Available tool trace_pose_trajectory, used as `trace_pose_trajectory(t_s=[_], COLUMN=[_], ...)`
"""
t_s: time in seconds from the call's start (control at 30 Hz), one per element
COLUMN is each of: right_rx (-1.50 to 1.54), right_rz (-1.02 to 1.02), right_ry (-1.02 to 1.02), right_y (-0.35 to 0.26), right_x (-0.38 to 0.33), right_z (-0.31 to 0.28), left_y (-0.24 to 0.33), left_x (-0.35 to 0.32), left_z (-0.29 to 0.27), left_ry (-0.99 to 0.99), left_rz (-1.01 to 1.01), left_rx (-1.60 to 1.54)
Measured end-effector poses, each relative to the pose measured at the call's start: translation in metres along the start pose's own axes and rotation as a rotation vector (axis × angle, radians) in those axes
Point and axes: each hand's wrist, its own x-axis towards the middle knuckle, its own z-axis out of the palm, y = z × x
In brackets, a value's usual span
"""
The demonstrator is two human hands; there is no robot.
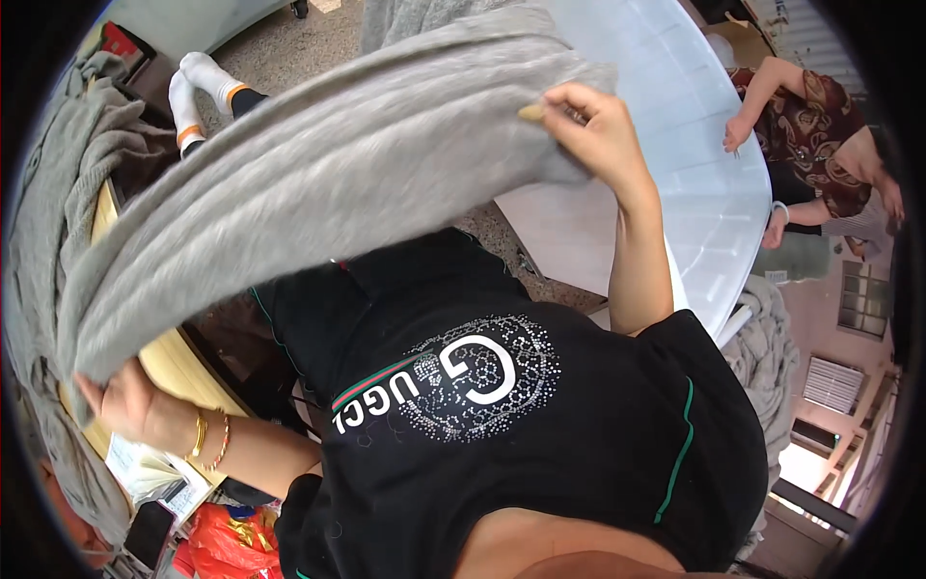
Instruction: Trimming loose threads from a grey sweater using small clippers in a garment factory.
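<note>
A long piece of grey knitted cloth (347,164) stretches across the view between my hands, blurred by motion. My right hand (598,135) is closed on its right end, thumb and fingers pinched together. A small yellow thing (531,113) shows at those fingertips; I cannot make out what it is. At the lower left, my left hand (135,403), with bracelets on the wrist, holds the other end, its fingers partly hidden by the cloth. The cloth hangs in the air above my lap.
More grey knitwear (58,222) is heaped on a wooden table (183,372) at the left, near an open notebook (159,473), a dark phone (149,534) and a red plastic bag (231,540). At the right stands a white table (694,174), with a co-worker (801,135) beyond. Two socked feet (198,92) show at upper left.
</note>
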Motion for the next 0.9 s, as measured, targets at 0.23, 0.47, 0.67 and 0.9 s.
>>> trace_pose_trajectory(t_s=[0.23, 0.47, 0.67, 0.9], right_rx=[0.633, 1.125, 0.872, 0.565], right_rz=[-0.544, -0.454, -0.672, -0.324], right_ry=[-0.726, -1.211, -1.165, -0.936], right_y=[-0.095, -0.177, -0.129, -0.02], right_x=[-0.008, -0.019, -0.032, -0.012], right_z=[0.067, 0.174, 0.249, 0.158], left_y=[0.06, 0.089, -0.017, -0.138], left_x=[-0.042, -0.024, -0.1, -0.133], left_z=[0.031, -0.045, 0.046, 0.095], left_ry=[0.213, -0.02, -0.169, -0.938], left_rz=[0.541, 0.874, 0.475, 0.066], left_rx=[0.211, 1.269, 1.23, 1.547])
